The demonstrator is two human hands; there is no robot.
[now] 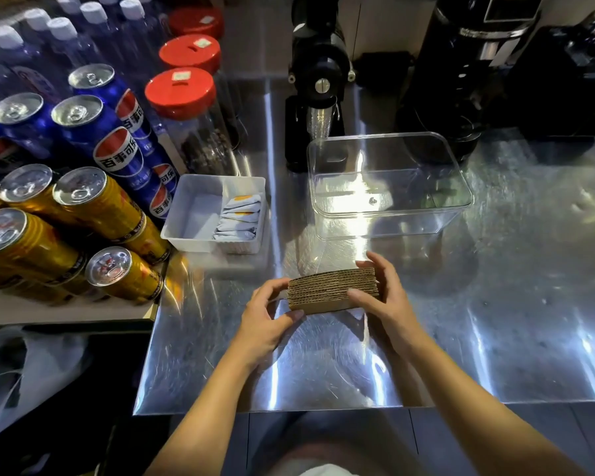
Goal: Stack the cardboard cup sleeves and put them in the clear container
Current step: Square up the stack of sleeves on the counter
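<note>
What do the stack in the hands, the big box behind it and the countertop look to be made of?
Sleeve stack: brown corrugated cardboard, matte; fluted edges show.
Container: clear, glossy, probably plastic; the counter shows through its walls.
Countertop: metal, likely stainless steel, with streaky glare and fine scratches.

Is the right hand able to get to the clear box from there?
Probably yes. The right hand grips the cardboard stack just in front of the clear box, whose top is open, and nothing stands between them.
</note>
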